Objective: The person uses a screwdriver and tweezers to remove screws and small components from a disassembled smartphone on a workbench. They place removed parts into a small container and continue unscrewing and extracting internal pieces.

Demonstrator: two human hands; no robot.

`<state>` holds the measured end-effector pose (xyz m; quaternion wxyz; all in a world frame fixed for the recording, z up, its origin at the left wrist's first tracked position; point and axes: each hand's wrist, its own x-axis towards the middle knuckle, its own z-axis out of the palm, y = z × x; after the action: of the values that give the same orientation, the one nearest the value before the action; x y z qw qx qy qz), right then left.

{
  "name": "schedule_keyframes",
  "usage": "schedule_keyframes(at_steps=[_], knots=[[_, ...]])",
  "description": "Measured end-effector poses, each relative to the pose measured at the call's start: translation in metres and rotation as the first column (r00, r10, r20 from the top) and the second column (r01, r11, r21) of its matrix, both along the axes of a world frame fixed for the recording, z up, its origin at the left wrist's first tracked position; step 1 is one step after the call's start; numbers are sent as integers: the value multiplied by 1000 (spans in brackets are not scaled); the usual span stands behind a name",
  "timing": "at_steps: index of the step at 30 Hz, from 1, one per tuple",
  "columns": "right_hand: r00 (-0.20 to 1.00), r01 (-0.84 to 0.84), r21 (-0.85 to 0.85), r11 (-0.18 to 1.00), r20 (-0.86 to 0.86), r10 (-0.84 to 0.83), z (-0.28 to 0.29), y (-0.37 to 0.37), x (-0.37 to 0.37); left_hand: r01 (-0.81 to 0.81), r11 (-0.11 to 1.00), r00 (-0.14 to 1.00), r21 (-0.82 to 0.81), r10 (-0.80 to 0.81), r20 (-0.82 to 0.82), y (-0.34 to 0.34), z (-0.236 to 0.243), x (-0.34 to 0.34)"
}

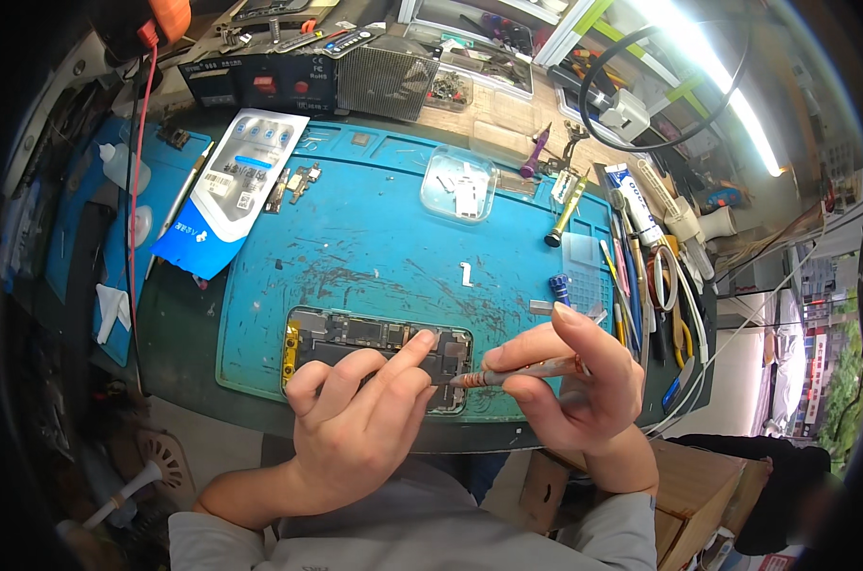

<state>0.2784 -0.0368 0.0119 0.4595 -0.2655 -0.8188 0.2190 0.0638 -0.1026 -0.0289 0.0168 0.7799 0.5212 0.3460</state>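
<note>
An opened smartphone [314, 328] lies flat near the mat's front edge, its dark inner parts exposed and a yellow strip at its left end. My left hand [360, 414] rests over its lower part, index finger stretched onto the inner parts near the upper edge. The other fingers are bent and apart, grasping nothing visible; the thumb is hidden. At the phone's right end, my right hand [588, 390] pinches a slim pen-like tool [536, 369] with a reddish pattern between thumb and fingers. Its tip points left and meets the phone's right part.
A blue work mat [355, 238] covers the bench. On it are a small white bracket-like part [467, 274], a clear plastic box [457, 186], a blue-white package [232, 190] and a yellow-green screwdriver [567, 211]. Several long tools stand along the right; a black box [260, 84] sits behind.
</note>
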Motion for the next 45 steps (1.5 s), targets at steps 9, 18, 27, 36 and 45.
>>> schedule_keyframes(at_steps=[9,18,27,36,45], knots=[[1000,1,-1,1000,-18,-1,-2,-3,-2,-5,1000,1000,-5,5,-1,0,1,0],[999,-3,-7,1000,-44,3,-5,-3,-3,-8,1000,1000,-11,8,12,0,0,0],[999,-7,-15,1000,-40,6,-4,-4,-3,-10,1000,1000,-5,10,17,0,0,0],[999,-12,-9,1000,-32,12,-3,-3,-3,-9,1000,1000,-6,9,23,0,0,0],[1000,0,-4,1000,-28,-1,-3,-3,-1,-8,1000,1000,-20,8,25,0,1,0]])
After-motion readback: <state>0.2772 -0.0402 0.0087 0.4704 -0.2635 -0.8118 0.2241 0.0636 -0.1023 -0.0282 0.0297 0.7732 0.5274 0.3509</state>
